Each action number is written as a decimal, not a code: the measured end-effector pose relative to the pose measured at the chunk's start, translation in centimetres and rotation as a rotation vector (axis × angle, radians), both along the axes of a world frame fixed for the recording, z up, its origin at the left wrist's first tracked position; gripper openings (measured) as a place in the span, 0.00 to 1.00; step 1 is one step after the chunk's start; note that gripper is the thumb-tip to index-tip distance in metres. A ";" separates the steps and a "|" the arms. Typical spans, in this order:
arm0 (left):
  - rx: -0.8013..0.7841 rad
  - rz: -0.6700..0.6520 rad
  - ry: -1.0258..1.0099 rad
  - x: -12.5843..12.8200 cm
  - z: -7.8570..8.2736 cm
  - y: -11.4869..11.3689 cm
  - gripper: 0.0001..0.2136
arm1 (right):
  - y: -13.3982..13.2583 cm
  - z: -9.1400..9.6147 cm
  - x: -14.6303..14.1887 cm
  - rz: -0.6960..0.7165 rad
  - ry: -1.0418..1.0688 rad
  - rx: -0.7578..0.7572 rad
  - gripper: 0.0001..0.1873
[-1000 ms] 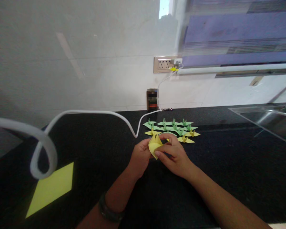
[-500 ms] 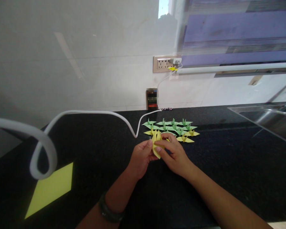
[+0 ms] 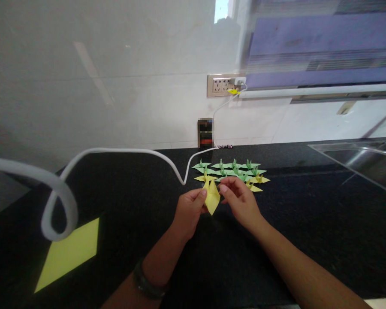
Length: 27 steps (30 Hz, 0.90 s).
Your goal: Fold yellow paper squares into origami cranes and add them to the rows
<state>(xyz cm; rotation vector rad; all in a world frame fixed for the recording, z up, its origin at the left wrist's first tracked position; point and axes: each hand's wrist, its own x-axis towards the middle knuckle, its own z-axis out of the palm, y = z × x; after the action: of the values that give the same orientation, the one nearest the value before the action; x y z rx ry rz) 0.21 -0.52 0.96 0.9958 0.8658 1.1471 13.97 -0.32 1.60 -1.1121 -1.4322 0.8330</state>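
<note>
A folded yellow origami piece [image 3: 212, 199], with two upright points at its top and one point downward, is pinched at its left edge by my left hand [image 3: 189, 211]. My left thumb lies on its front face; the other fingers are mostly behind it. Just right of the paper is my right hand [image 3: 241, 201], its fingers loosely bent and apart, with nothing visible between them. Behind both hands, several green paper cranes [image 3: 234, 165] stand in rows, with a few yellow paper cranes [image 3: 259, 179] at the front and right, partly covered by my right hand.
A yellow paper sheet [image 3: 71, 257] lies on the black countertop [image 3: 131, 193] at left. A white cable [image 3: 125, 150] loops across the left side. A phone-like device [image 3: 206, 134] leans on the wall below a socket [image 3: 221, 85]. At right is a sink [image 3: 366, 161].
My right hand has come off the yellow origami piece and moved slightly right. The piece now shows its front face more fully, still in my left hand.
</note>
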 end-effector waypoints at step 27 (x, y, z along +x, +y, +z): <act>0.205 0.354 0.395 -0.5 -0.2 0.0 0.16 | -1.5 0.0 -1.9 0.478 0.266 -0.595 0.07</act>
<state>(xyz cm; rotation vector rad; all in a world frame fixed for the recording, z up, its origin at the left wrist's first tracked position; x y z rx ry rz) -0.25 -0.56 0.72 1.2992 1.2973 1.3811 12.08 -1.84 1.62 -1.0371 -1.2679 1.7629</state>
